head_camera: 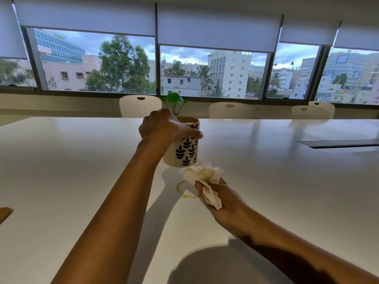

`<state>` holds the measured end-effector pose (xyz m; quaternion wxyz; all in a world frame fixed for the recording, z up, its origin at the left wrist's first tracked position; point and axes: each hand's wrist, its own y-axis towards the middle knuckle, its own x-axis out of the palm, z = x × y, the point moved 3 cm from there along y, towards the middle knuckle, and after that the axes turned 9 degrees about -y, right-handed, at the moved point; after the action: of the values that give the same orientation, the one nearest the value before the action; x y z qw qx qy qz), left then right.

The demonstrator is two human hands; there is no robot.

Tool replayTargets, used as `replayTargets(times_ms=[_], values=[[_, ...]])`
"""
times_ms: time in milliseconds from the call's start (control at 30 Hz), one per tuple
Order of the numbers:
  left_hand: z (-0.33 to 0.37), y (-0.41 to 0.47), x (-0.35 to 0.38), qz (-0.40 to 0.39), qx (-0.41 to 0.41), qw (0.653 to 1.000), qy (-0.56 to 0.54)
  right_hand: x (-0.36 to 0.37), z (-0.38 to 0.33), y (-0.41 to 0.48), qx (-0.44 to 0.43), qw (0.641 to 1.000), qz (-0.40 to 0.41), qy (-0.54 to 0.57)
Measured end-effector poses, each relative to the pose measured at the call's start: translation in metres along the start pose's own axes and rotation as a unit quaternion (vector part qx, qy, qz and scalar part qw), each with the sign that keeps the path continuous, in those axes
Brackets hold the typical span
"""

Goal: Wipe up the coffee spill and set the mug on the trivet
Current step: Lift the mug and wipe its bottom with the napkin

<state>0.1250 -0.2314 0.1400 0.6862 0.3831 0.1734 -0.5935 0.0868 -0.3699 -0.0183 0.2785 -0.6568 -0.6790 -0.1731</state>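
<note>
My left hand [164, 128] grips a cream mug [184, 150] with dark leaf prints, lifted a little above the white table [82, 160] and slightly tilted. Coffee shows inside its rim. Just below the mug, my right hand [223, 199] holds a crumpled white tissue [202, 175] with brownish stains, pressed at the edge of a ring-shaped coffee spill [184, 191] on the table. A brown wooden edge [5, 214] pokes in at the far left; I cannot tell whether it is the trivet.
Several white perforated chairs [140, 106] stand along the table's far side. A small green plant [174, 100] rises behind the mug. A dark cable slot [338, 143] is set into the table at right. Windows with half-drawn blinds fill the back wall.
</note>
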Motion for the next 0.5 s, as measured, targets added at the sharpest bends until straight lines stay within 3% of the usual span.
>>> replayTargets(times_ms=[133, 267, 500], values=[[0.001, -0.001, -0.001, 0.001, 0.011, 1.0, -0.009, -0.003, -0.003, 0.004, -0.008, 0.997, 0.024, -0.072], [0.002, -0.001, -0.003, -0.003, 0.021, 1.0, -0.014, 0.0, -0.009, 0.009, -0.007, 0.994, -0.011, -0.106], [0.006, -0.005, -0.002, 0.0, 0.03, 0.999, -0.017, 0.016, -0.002, 0.014, -0.025, 0.998, -0.048, -0.03]])
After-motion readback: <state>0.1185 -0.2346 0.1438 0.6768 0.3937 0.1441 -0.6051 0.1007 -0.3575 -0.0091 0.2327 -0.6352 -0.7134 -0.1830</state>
